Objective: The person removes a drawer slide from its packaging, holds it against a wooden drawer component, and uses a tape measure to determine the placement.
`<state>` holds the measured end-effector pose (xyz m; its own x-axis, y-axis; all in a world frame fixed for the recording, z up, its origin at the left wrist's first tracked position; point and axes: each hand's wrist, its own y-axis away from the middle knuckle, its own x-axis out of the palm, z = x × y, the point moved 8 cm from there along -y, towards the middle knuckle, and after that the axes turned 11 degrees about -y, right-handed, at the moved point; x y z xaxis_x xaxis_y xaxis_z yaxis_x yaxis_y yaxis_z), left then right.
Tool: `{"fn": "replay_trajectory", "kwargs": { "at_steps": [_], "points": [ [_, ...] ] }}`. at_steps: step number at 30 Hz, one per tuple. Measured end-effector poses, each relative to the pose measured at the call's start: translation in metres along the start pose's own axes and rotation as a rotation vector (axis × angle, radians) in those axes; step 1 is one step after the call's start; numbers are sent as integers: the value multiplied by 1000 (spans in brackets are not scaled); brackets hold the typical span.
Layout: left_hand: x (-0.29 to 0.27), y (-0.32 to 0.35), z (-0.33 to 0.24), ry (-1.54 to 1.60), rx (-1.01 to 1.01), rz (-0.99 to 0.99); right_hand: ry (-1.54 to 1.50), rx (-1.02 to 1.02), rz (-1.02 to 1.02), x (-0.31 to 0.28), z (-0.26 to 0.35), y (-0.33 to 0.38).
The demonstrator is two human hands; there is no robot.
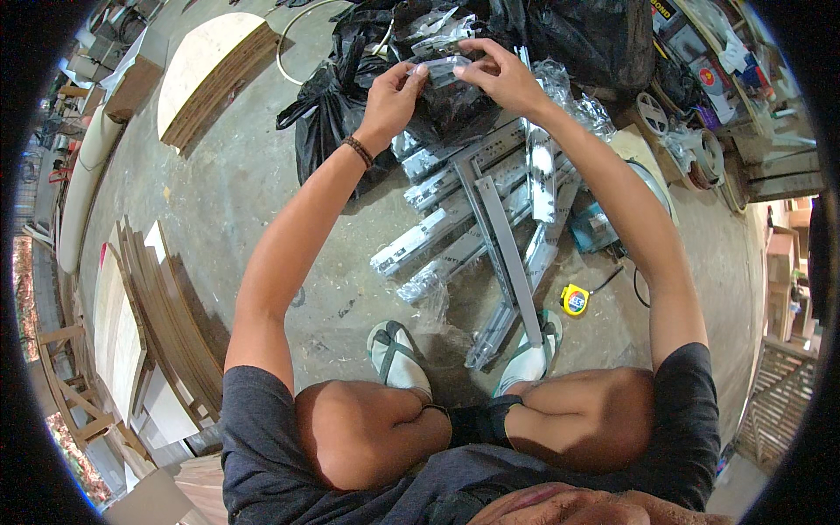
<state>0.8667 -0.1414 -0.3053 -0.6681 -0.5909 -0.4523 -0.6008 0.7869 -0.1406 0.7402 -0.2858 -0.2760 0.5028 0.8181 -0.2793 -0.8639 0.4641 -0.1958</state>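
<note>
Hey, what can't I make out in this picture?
Head view: whether the small, clear plastic piece between the left hand and right hand holds anything; too small.
Head view: part of the teal power tool; the right forearm covers it.
Head view: the black plastic bag's inside; its folds hide it.

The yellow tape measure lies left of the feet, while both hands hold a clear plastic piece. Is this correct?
Wrong side: in the head view, the tape measure lies right of the feet. The left hand and right hand do hold the clear plastic piece.
</note>
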Motion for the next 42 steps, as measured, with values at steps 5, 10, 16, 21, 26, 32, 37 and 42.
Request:
{"fn": "replay_trajectory", "kwargs": {
  "at_steps": [5,10,16,21,26,32,37,42],
  "points": [
    [-1,1,-15,116,9,-78,167,-90,45,-4,4,-12],
    [12,-12,-1,238,-35,0,228,-73,37,0,13,-12],
    [38,-21,-5,179,92,47,292,-109,42,-10,13,-16],
    [34,-16,-20,-107,213,-164,301,-90,32,-9,-2,-20],
    [45,-7,-30,-304,164,-339,537,-77,-23,-14,-16,-35],
    [46,-3,-32,-334,89,-371,645,-116,-56,-11,-19,-40],
    [46,8,-51,-311,218,-404,709,-64,-226,-29,-23,-42],
    [44,7,-52,-356,139,-406,167,335,-328,-119,-88,-29]
  ]
}}
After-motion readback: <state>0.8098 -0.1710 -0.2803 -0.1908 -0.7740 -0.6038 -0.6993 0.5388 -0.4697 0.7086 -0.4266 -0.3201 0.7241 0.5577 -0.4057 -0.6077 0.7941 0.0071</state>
